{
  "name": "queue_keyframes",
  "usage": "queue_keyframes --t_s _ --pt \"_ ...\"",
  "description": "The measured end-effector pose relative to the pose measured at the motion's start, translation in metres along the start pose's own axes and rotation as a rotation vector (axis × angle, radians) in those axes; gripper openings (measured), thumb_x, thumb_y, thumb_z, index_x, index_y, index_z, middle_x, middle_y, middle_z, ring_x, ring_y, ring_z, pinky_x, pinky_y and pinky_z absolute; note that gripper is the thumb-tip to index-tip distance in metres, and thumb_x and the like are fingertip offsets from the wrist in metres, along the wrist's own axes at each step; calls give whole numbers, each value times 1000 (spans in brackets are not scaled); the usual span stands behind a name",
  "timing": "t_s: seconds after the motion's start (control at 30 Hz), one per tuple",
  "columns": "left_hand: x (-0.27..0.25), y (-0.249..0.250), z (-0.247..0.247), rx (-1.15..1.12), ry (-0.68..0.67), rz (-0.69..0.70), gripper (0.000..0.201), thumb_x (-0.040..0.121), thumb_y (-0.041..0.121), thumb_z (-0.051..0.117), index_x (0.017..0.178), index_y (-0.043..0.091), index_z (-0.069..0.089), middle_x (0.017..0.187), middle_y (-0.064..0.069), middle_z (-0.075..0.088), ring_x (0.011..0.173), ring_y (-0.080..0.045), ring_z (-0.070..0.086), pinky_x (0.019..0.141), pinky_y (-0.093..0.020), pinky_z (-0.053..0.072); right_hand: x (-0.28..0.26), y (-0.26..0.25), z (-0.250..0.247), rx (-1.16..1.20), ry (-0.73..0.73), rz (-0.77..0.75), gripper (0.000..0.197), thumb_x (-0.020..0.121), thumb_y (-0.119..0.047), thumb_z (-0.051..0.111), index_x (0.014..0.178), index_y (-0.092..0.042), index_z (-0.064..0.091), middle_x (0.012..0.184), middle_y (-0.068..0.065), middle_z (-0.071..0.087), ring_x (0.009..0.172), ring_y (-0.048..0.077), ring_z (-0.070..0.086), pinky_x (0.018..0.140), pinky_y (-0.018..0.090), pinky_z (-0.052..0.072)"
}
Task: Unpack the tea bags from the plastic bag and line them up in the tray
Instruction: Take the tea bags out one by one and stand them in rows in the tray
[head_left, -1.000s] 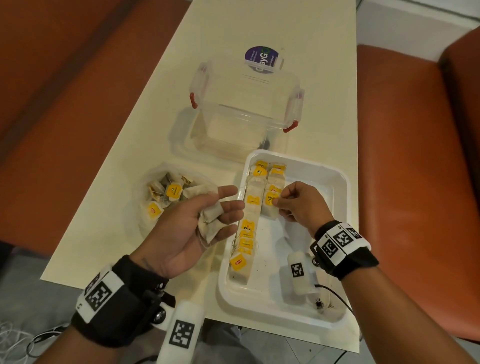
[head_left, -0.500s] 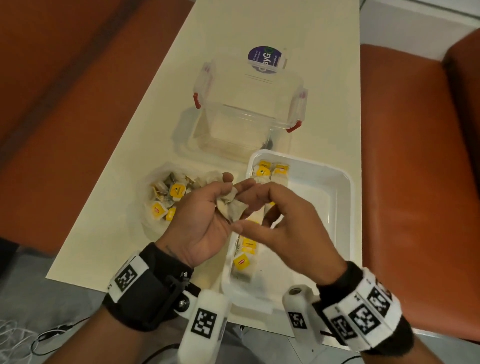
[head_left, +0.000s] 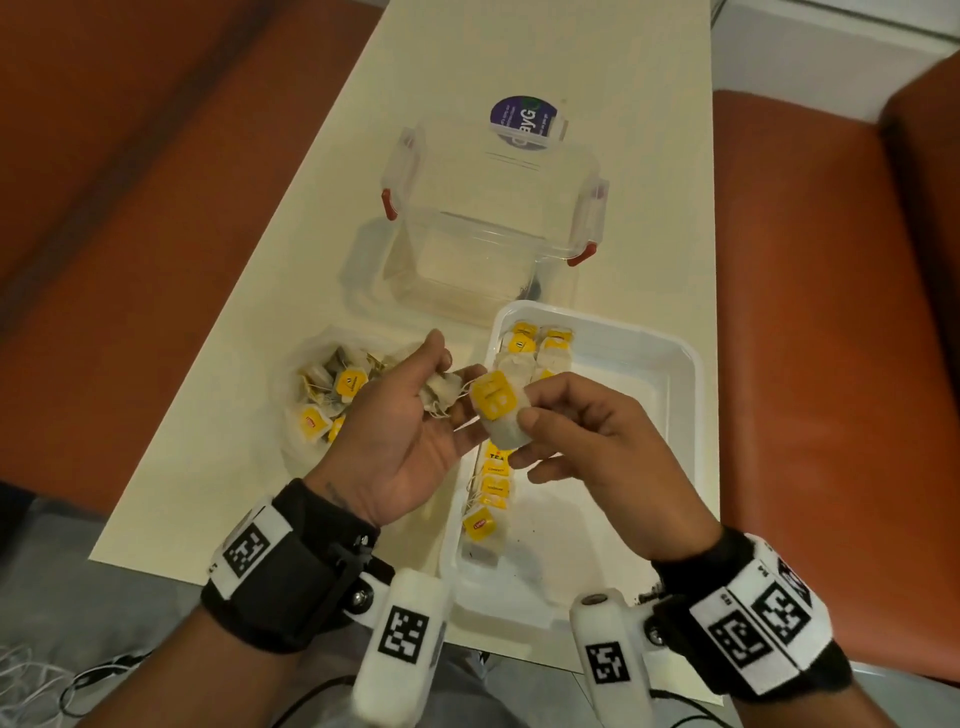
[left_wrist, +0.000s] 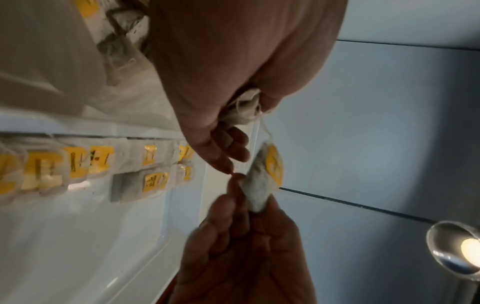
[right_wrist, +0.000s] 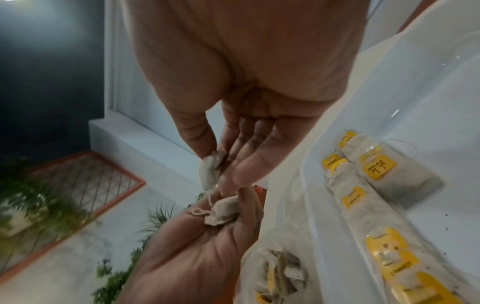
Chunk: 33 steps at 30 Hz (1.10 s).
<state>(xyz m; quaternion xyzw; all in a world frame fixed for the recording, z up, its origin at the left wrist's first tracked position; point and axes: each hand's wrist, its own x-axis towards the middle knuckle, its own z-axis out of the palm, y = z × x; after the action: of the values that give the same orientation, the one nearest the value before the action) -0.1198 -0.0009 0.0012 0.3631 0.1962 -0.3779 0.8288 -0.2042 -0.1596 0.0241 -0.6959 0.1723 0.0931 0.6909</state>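
My right hand (head_left: 524, 410) pinches a tea bag with a yellow tag (head_left: 498, 410) between thumb and fingers, held just above the white tray's (head_left: 670, 364) left side. My left hand (head_left: 441, 384), palm up beside it, holds a small bunch of tea bags (head_left: 440, 393); a string runs from the bunch to the pinched bag (left_wrist: 262, 181). Rows of tea bags (head_left: 488, 488) lie along the tray's left part. The plastic bag (head_left: 311, 410) with several more tea bags sits on the table, left of the tray.
A clear lidded container (head_left: 493, 208) with red clips stands behind the tray, a purple label (head_left: 522, 122) past it. Orange seats (head_left: 831, 312) flank the narrow cream table (head_left: 234, 338). The tray's right half (head_left: 623, 415) holds no bags.
My right hand left the tray's second row, came over to my left hand and pulled one tea bag out of the bunch. Both hands have lifted towards me.
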Motion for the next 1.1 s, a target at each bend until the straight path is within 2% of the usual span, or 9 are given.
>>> queue_keyframes --t_s 0.23,0.33,0.4,0.5,0.6,0.8,0.9,1.0,1.1 --pt "-13 -5 5 451 -136 104 24 79 37 66 93 18 72 78 3 60 58 -7 47 52 -20 41 0 -2 -7 151 41 26 13 98 -6 55 99 -14 65 89 12 76 77 23 73 64 26 57" --pt "-15 -11 8 582 -178 164 5 77 33 70 75 31 74 67 7 53 59 -6 44 49 -18 38 -2 1 -10 94 38 27 9 98 -9 57 101 -13 64 92 11 77 83 23 74 71 30 57" --pt "-12 -13 6 683 -158 222 14 82 29 71 68 33 71 61 9 51 58 -6 43 49 -19 36 -4 3 -13 -4 53 -8 8 96 -15 62 102 -18 66 94 4 77 90 20 72 77 33 55" --pt "-9 -13 4 847 -198 297 17 90 21 70 75 27 65 57 12 49 52 -5 42 47 -19 35 -3 8 -18 -145 84 -55 12 86 -38 70 95 -31 72 99 -9 74 90 13 67 80 32 53" --pt "-9 -13 2 969 -245 303 17 90 18 71 79 16 59 56 13 48 50 -6 42 47 -17 35 0 9 -23 -154 75 -83 6 85 -34 74 86 -28 74 87 -7 73 76 10 60 71 26 47" --pt "-11 -16 4 963 -278 258 16 85 22 76 101 24 72 68 7 60 57 -13 50 49 -23 39 2 3 -37 -14 20 -124 18 79 -24 71 90 -10 68 74 -1 70 68 12 62 62 22 50" --pt "-9 -19 5 811 -276 247 23 84 22 74 107 25 73 73 0 60 55 -13 47 47 -23 38 1 2 -41 5 -21 -133 8 83 -13 70 89 -9 65 75 -2 69 70 13 63 63 24 51" --pt "-7 -20 6 747 -248 261 15 81 24 74 96 24 76 67 -2 55 51 -12 44 44 -22 36 3 5 -43 18 -31 -158 11 85 -1 69 85 -11 65 75 -1 67 72 14 60 62 24 50" --pt "-3 -21 5 829 -184 302 6 80 28 77 83 22 76 61 -4 53 49 -14 45 45 -23 35 5 8 -45 2 7 -175 13 85 -4 71 83 -16 67 81 1 69 77 17 59 66 27 51"
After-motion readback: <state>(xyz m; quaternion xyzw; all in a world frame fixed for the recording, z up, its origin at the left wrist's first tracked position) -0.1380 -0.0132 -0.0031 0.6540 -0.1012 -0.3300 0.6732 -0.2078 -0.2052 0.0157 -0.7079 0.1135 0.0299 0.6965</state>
